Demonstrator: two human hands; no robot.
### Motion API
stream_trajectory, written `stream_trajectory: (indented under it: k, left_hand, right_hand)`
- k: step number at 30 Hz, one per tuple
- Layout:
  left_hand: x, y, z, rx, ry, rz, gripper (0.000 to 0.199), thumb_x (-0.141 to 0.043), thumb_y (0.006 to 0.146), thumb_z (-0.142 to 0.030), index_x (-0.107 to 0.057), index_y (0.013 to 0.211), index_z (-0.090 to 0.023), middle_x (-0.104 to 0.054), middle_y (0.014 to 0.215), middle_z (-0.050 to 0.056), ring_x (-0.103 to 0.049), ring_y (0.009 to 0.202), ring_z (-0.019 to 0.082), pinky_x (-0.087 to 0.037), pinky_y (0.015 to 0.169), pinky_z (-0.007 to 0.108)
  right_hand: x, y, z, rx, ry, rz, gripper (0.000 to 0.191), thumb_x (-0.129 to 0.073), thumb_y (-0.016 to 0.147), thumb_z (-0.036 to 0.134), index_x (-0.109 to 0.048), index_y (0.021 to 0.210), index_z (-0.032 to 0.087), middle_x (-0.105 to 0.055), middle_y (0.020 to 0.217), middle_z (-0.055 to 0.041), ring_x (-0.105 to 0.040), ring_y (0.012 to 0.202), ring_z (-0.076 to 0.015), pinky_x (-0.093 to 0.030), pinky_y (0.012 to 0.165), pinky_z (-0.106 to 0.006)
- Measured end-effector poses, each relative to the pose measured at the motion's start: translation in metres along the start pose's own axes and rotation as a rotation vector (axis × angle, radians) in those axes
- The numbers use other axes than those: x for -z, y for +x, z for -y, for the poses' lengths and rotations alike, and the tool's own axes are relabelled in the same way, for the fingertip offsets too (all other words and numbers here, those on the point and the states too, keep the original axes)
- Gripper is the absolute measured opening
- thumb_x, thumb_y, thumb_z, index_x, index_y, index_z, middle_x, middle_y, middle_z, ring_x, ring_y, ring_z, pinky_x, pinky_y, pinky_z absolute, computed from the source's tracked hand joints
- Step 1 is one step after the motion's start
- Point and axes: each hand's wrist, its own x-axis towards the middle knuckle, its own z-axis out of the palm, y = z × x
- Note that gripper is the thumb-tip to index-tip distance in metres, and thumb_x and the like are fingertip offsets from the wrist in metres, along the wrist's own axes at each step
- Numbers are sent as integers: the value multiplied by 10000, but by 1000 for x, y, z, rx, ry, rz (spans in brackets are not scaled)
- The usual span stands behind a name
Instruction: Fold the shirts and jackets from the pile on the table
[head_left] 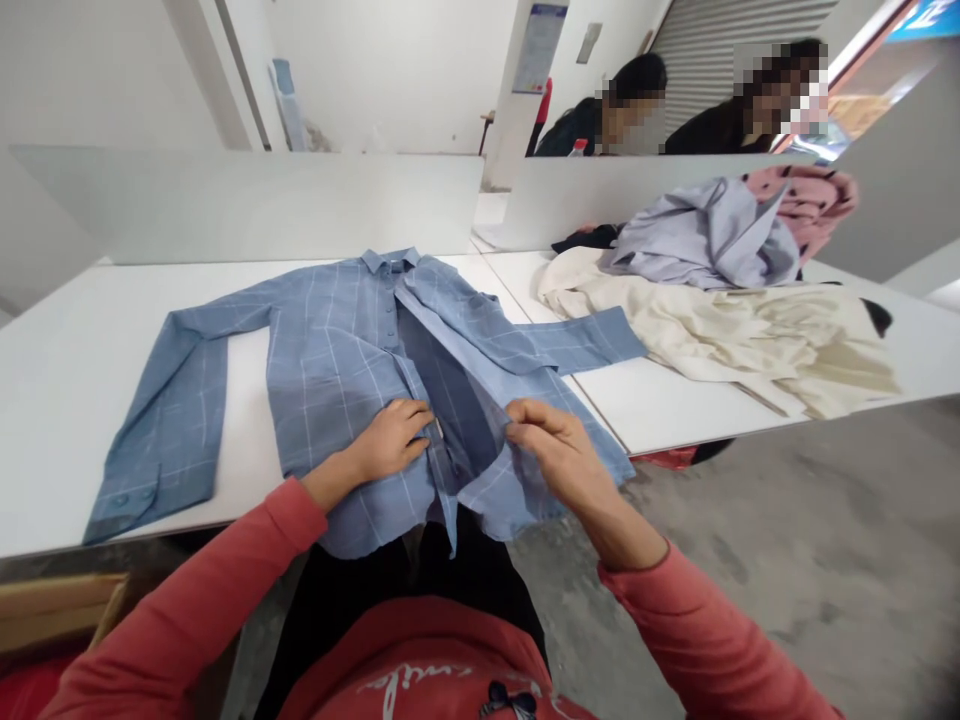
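Observation:
A blue checked button-up shirt (pixel 330 370) lies face up on the white table, collar at the far side and sleeves spread to both sides. Its upper buttons look fastened, while the lower front gapes and shows the darker inside. My left hand (pixel 394 437) rests on the left front panel, fingers curled over the button edge. Between thumb and fingers, my right hand (pixel 551 440) pinches the edge of the right front panel and holds it lifted. The shirt's hem hangs over the near table edge.
On the right of the white table (pixel 45 400) lie a cream garment (pixel 750 330), a lavender garment (pixel 705 235) and a pink dotted one (pixel 817 205). A low partition (pixel 300 205) runs along the back, with two people beyond it. A cardboard box (pixel 60 610) stands below at left.

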Motion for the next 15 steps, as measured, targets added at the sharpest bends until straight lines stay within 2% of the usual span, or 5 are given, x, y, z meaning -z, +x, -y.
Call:
stream_trajectory:
  k: [4,7,11,12,15]
  left_hand:
    - [11,-10,-4,26,-40,-33,313,-322,825,-186,-514,1062,-119,-489,1146,135,-426,1101,202,-338,965,364]
    - [26,-47,-19,231,-51,-316,273,-311,834,-207,-535,980,-154,-523,1114,100,-462,1073,181,-349,965,340]
    - [22,-134,-46,630,-134,-685,148,-404,797,-280,-536,824,-217,-598,895,28,-558,884,165,-426,859,298]
    - [12,-156,-50,746,-177,-692,143,-421,779,-303,-542,789,-228,-608,834,13,-574,823,165,-448,814,287]
    - [-33,-206,-45,1060,-327,-466,163,-489,668,-381,-571,698,-244,-645,711,3,-613,701,198,-494,663,286]
  right_hand:
    - [-22,1,11,197,-293,366,126,-383,724,231,-415,620,167,-408,575,25,-349,534,-76,-308,530,-202]
    - [-23,-2,4,251,-424,431,129,-390,766,236,-496,762,164,-509,698,-7,-427,619,-99,-353,606,-228]
    - [18,-27,-38,103,-270,53,186,-426,782,330,-531,748,180,-543,705,-15,-483,648,-120,-389,619,-240]
    - [32,-37,-55,34,-232,-101,196,-463,756,359,-537,721,182,-544,688,-13,-488,639,-123,-393,610,-242]
    - [65,-64,-111,-241,-193,-547,237,-554,632,411,-544,649,175,-534,608,-2,-480,590,-130,-395,589,-260]
